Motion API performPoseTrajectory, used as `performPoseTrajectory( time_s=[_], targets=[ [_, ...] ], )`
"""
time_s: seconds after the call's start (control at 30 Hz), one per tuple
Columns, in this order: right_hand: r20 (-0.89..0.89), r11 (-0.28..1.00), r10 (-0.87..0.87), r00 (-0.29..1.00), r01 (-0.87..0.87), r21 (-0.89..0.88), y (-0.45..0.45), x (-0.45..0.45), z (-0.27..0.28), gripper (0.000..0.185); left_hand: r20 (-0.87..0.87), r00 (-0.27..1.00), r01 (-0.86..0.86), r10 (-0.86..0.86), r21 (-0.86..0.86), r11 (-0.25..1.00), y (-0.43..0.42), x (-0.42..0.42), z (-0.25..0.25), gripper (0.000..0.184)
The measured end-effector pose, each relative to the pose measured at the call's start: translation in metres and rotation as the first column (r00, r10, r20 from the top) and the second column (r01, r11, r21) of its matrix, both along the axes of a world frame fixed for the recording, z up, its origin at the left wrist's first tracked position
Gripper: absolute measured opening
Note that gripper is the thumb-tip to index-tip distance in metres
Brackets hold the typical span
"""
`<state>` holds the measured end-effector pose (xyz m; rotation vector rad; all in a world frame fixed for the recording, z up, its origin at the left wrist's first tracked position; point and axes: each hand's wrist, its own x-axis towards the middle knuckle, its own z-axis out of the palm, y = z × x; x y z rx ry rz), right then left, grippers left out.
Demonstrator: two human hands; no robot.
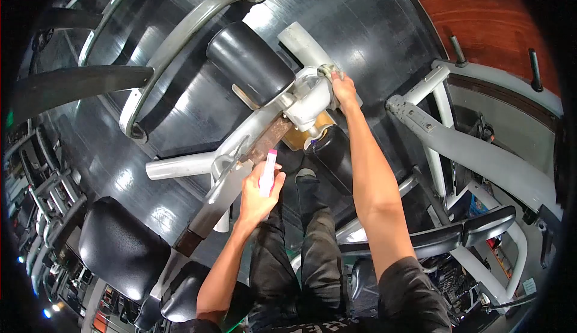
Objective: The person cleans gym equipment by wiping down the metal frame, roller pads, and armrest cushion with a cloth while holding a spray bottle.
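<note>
My left hand (259,193) is wrapped round a white bottle (267,175) with a pink cap, just beside the rusty brown part (268,139) of a gym machine's beam. Farther forward, my right hand (343,88) presses a crumpled greyish cloth (329,70) against the pale grey metal joint (312,102) of the machine. A black padded roller (251,63) sits to the left of that joint, and a second dark roller (332,156) lies below it, partly behind my right arm.
A curved grey frame (174,39) stands at the upper left. Black seat pads (120,246) are at the lower left. Another machine's grey beam (475,144) and black pads (490,224) stand on the right. My legs are below, over the dark floor (186,108).
</note>
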<state>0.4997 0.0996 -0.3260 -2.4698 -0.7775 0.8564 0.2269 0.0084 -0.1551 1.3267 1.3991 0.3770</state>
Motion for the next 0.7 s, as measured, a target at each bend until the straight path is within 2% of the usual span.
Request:
performPoseTrajectory(
  time_s=[0.03,0.1,0.13,0.17,0.2,0.27,0.33,0.37,0.4,0.43,0.47,0.5,0.6,0.63,0.7],
  targets=[
    [-0.001,0.998,-0.056,0.998,0.056,-0.023,0.001,-0.002,0.001,0.045,0.014,1.0,-0.016,0.016,-0.004,1.0,0.001,-0.001,0.002,0.016],
    [0.208,0.978,0.116,0.971,-0.148,0.147,-0.013,-0.032,0.015,0.039,0.003,1.0,-0.018,0.018,-0.021,1.0,0.003,-0.003,0.006,0.016],
    [0.204,0.949,0.214,0.955,-0.253,0.19,-0.024,-0.051,0.042,0.036,-0.009,1.0,-0.016,0.016,-0.04,0.999,0.004,-0.003,0.007,0.016],
    [0.402,0.855,0.311,0.861,-0.438,0.277,-0.043,-0.069,0.043,0.034,-0.009,1.0,-0.014,0.014,-0.036,0.999,0.005,-0.003,0.009,0.016],
    [0.448,0.786,0.476,0.757,-0.595,0.171,-0.049,-0.085,0.078,0.036,0.003,1.0,-0.013,0.013,-0.045,0.999,0.006,-0.002,0.012,0.016],
    [0.438,0.755,0.531,0.726,-0.64,0.145,-0.055,-0.085,0.089,0.034,0.012,1.0,-0.011,0.011,-0.054,0.998,0.004,-0.003,0.018,0.017],
    [0.408,0.769,0.496,0.766,-0.606,0.202,-0.041,-0.072,0.075,0.031,0.054,0.998,0.026,-0.026,0.003,1.0,0.006,-0.005,0.023,0.017],
    [0.322,0.818,0.483,0.814,-0.551,0.166,-0.032,-0.065,0.069,0.029,0.057,0.998,0.031,-0.03,-0.021,0.999,0.006,-0.006,0.029,0.017],
    [0.35,0.837,0.439,0.828,-0.518,0.176,-0.019,-0.056,0.062,0.024,0.051,0.998,0.023,-0.022,-0.025,0.999,0.006,-0.007,0.035,0.017],
    [0.343,0.873,0.38,0.859,-0.456,0.174,-0.01,-0.041,0.038,0.027,0.077,0.997,0.008,-0.007,-0.021,1.0,0.007,-0.008,0.039,0.017],
    [0.219,0.941,0.329,0.918,-0.337,-0.001,0.004,-0.026,0.034,0.036,0.105,0.994,-0.004,0.005,-0.015,1.0,0.007,-0.008,0.042,0.017],
    [0.134,0.954,0.296,0.946,-0.286,-0.087,0.014,-0.015,0.038,0.041,0.123,0.992,-0.014,0.019,-0.045,0.999,0.005,-0.009,0.043,0.017],
    [0.127,0.936,0.347,0.929,-0.336,-0.103,0.015,-0.015,0.039,0.039,0.183,0.983,-0.035,0.034,-0.003,0.999,0.003,-0.004,0.053,0.017],
    [0.157,0.93,0.368,0.916,-0.366,-0.04,0.007,-0.023,0.043,0.037,0.175,0.984,-0.025,0.036,-0.065,0.998,0.005,-0.002,0.061,0.017],
    [0.388,0.898,0.326,0.862,-0.411,0.158,-0.024,-0.045,0.039,0.033,0.229,0.969,-0.067,0.091,-0.107,0.992,0.0,0.0,0.055,0.017]
  ],
)
